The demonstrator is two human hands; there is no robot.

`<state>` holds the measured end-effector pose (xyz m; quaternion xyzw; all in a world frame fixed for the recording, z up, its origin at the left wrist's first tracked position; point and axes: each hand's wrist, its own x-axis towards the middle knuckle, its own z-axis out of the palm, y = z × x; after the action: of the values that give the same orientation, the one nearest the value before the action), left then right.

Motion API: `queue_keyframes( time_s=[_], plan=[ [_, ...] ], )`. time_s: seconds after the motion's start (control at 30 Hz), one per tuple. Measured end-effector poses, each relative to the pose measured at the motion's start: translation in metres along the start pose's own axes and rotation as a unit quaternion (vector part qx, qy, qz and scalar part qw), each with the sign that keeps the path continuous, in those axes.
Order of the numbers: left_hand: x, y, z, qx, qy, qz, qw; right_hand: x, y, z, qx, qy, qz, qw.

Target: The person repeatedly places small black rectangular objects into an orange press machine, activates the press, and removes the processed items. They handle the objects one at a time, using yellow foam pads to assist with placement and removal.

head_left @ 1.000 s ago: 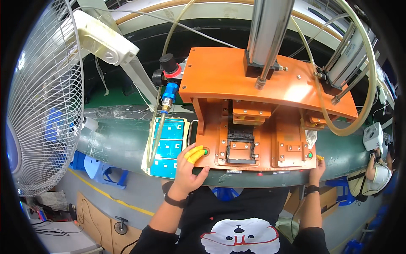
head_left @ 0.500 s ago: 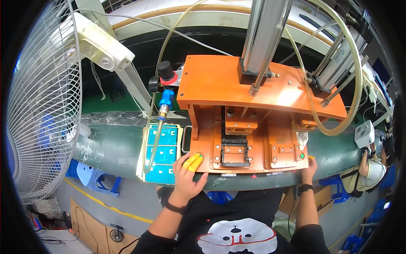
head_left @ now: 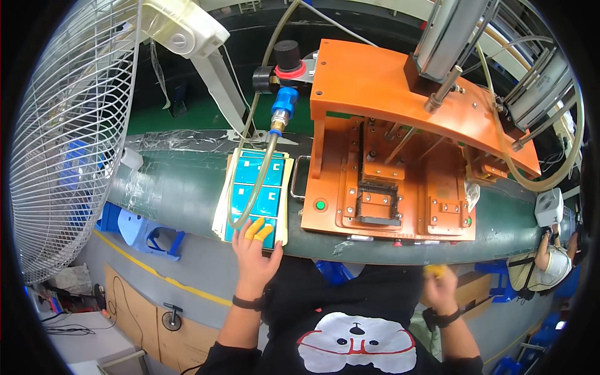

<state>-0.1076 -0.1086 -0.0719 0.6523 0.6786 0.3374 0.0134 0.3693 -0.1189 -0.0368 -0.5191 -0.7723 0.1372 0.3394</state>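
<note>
Two hands are yours here. At the far left stands a wire-guarded fan. Your left hand lies flat, fingers spread, its yellow-capped fingertips touching the near end of the tray of blue parts at the worktop's front edge — gripping nothing. Just right sits the orange press fixture. Your right hand hangs off the front edge, blurred — you cannot tell its grip.

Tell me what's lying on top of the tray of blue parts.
A clear hose runs down across the tray, and the left hand, its fingertips yellow-capped, rests on the near edge. The cell beneath those fingertips is hidden.
</note>
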Motion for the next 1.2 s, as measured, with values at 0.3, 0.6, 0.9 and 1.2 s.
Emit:
queue_keyframes(
  time_s=[0.3, 0.6, 0.9, 1.2],
  plan=[
    [0.009, 0.002, 0.000, 0.011, -0.086, -0.021, 0.996, 0.092, -0.110, 0.140, 0.215, -0.297, -0.151, 0.918],
    [0.004, 0.006, 0.013, -0.037, -0.039, -0.041, 0.998, 0.093, -0.120, 0.240, 0.178, -0.196, -0.224, 0.938],
    [0.026, -0.006, -0.005, -0.118, -0.040, -0.051, 0.991, 0.091, -0.124, 0.243, 0.118, -0.179, -0.254, 0.943],
    [0.083, -0.138, -0.078, -0.235, 0.065, -0.262, 0.934, 0.098, -0.128, 0.235, 0.080, -0.221, -0.272, 0.933]
  ],
)
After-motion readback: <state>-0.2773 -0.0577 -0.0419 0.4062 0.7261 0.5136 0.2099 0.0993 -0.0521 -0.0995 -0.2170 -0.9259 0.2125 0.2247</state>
